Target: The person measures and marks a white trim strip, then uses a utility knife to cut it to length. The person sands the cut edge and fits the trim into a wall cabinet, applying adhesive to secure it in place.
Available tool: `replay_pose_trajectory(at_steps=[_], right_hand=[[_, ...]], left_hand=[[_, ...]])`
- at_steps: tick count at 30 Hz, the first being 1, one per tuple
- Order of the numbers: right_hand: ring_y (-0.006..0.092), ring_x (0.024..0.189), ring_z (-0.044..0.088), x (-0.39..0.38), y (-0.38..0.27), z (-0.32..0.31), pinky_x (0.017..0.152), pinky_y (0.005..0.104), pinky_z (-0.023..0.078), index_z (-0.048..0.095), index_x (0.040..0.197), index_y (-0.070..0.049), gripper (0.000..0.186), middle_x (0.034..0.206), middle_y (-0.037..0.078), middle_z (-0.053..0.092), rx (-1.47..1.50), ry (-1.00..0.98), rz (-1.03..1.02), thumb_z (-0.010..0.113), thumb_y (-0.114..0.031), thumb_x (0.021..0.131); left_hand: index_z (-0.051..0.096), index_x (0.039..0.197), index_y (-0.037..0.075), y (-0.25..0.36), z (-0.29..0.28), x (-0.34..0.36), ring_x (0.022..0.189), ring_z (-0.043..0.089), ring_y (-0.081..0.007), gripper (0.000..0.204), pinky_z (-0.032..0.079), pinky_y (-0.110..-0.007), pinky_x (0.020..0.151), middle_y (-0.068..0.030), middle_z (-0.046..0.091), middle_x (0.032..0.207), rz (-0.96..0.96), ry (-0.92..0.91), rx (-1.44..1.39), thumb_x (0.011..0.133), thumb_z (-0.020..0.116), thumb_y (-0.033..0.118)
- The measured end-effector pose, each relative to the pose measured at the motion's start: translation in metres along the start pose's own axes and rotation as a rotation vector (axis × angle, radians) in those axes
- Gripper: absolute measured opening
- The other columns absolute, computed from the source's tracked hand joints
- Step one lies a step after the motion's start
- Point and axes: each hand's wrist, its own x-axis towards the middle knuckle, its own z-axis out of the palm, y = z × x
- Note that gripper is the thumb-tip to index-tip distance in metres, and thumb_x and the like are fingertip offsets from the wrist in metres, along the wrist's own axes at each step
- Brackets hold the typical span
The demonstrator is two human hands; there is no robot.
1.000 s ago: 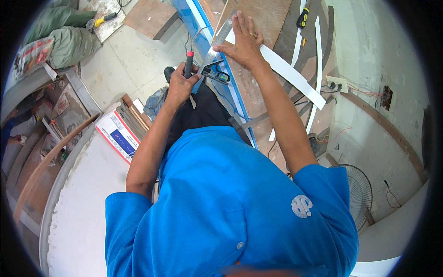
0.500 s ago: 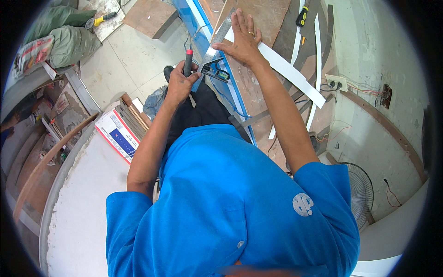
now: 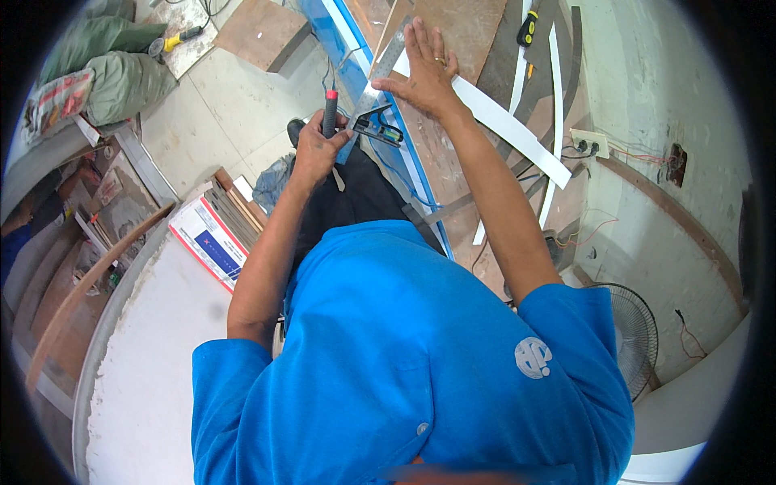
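My left hand (image 3: 317, 145) is closed round a dark-grey-handled tool (image 3: 330, 111) with a red end, beside the lower part of a metal square (image 3: 361, 111). My right hand (image 3: 424, 69) lies spread, fingers apart, on the square's ruler blade, over the edge of a wooden board (image 3: 469, 32). A white curved strip (image 3: 517, 137) runs out from under my right hand. A dark fitting (image 3: 381, 129) with a green vial sits at the square's lower part. A blue-edged workpiece (image 3: 338, 44) runs beneath.
Loose strips (image 3: 554, 105) and a yellow-black screwdriver (image 3: 527, 31) lie at right, near wired sockets (image 3: 588, 144) and a fan (image 3: 626, 327). At left are an angle grinder (image 3: 182, 36), sacks (image 3: 121, 89), stacked boards (image 3: 226, 208), a curved wooden rail (image 3: 97, 275) and a co-worker's arm (image 3: 20, 218).
My hands and the square stay in almost the same place. At the far left, the co-worker's arm has shifted slightly.
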Motion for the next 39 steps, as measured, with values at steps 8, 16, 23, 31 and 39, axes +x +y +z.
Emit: replay_pose_trajectory(at_steps=[8, 16, 23, 31, 39], right_hand=[[0.0376, 0.162, -0.001, 0.0, -0.001, -0.001, 0.123, 0.0666, -0.002, 0.019, 0.168, -0.01, 0.138, 0.177, 0.012, 0.007, -0.001, -0.005, 0.002, 0.067, -0.091, 0.068], [0.0402, 0.161, 0.002, -0.001, 0.0, -0.002, 0.122, 0.0644, 0.001, 0.023, 0.167, -0.007, 0.138, 0.176, 0.013, 0.011, 0.02, 0.018, -0.016, 0.07, -0.09, 0.067], [0.0376, 0.162, -0.001, 0.001, 0.001, -0.001, 0.124, 0.0649, -0.001, 0.019, 0.168, -0.009, 0.141, 0.177, 0.013, 0.009, 0.014, -0.007, 0.014, 0.069, -0.092, 0.065], [0.038, 0.147, 0.036, -0.01, 0.004, -0.022, 0.119, 0.0493, 0.027, 0.052, 0.15, -0.007, 0.071, 0.158, 0.018, 0.04, 0.246, 0.211, 0.037, 0.076, -0.038, 0.091], [0.0352, 0.119, 0.056, -0.025, -0.015, -0.018, 0.105, 0.047, 0.041, 0.069, 0.126, -0.003, 0.041, 0.125, 0.015, 0.06, 0.38, 0.243, -0.022, 0.075, -0.017, 0.089]], left_hand=[[0.064, 0.108, 0.001, 0.004, 0.0, -0.001, 0.086, 0.059, -0.0121, 0.025, 0.049, -0.029, 0.083, -0.0021, 0.063, 0.096, -0.003, -0.013, -0.049, 0.087, 0.078, 0.004], [0.066, 0.11, 0.0, 0.005, 0.0, -0.001, 0.089, 0.06, -0.0148, 0.029, 0.05, -0.03, 0.082, -0.0043, 0.065, 0.098, -0.022, -0.02, -0.062, 0.086, 0.081, 0.007], [0.067, 0.107, 0.001, 0.009, 0.0, 0.0, 0.086, 0.06, -0.0153, 0.028, 0.05, -0.031, 0.079, -0.0046, 0.064, 0.095, -0.001, 0.004, -0.022, 0.084, 0.081, 0.007], [0.064, 0.103, 0.002, 0.017, 0.015, 0.015, 0.08, 0.062, -0.0156, 0.026, 0.051, -0.032, 0.077, -0.0052, 0.065, 0.086, 0.042, 0.09, 0.041, 0.082, 0.079, 0.005], [0.064, 0.103, 0.002, 0.013, 0.018, 0.015, 0.081, 0.061, -0.0146, 0.025, 0.05, -0.031, 0.077, -0.0037, 0.066, 0.091, 0.039, 0.041, -0.083, 0.083, 0.078, 0.004]])
